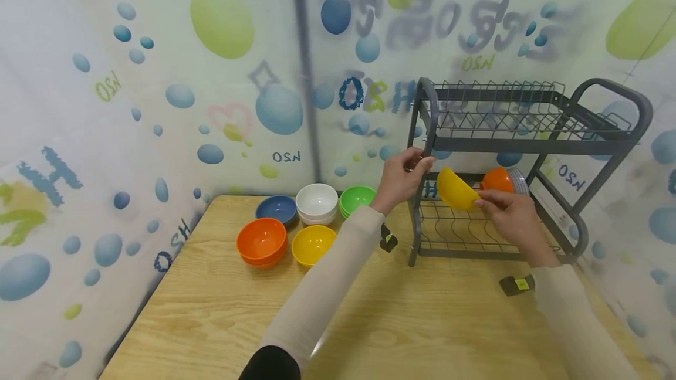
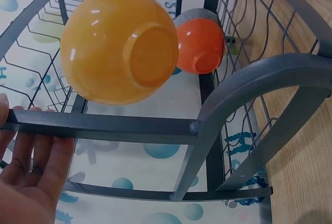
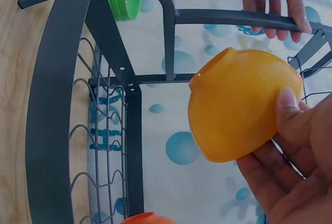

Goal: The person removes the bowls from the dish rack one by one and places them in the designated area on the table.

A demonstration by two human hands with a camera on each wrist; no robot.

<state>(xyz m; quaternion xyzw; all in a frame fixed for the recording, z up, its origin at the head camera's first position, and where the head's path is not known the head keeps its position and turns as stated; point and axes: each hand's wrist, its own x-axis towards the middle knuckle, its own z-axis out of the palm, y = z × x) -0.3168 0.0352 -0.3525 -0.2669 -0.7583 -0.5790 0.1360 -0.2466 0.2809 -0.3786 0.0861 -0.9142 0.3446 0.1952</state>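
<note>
My right hand point(image 1: 509, 219) pinches the rim of a yellow bowl point(image 1: 455, 190), thumb on one face and fingers on the other. The bowl is tilted on its side at the lower tier of a dark grey two-tier dish rack point(image 1: 475, 145). With fingers and thumb around a bar at the rack's left side, my left hand point(image 1: 398, 180) holds the frame. An orange bowl point(image 2: 201, 45) rests on its side deeper in the lower tier, against a grey patterned bowl-like piece point(image 1: 519, 182). In the right wrist view, the yellow bowl point(image 3: 244, 105) appears apart from the bars.
Left of the rack on the wooden table point(image 1: 211, 309) stand stacked orange bowls point(image 1: 261, 239), a yellow bowl point(image 1: 311, 244), a blue bowl point(image 1: 276, 209), stacked white bowls point(image 1: 317, 199) and green bowls point(image 1: 356, 197). A patterned curtain point(image 1: 237, 104) hangs behind. The upper wire basket point(image 1: 496, 119) overhangs the lower tier.
</note>
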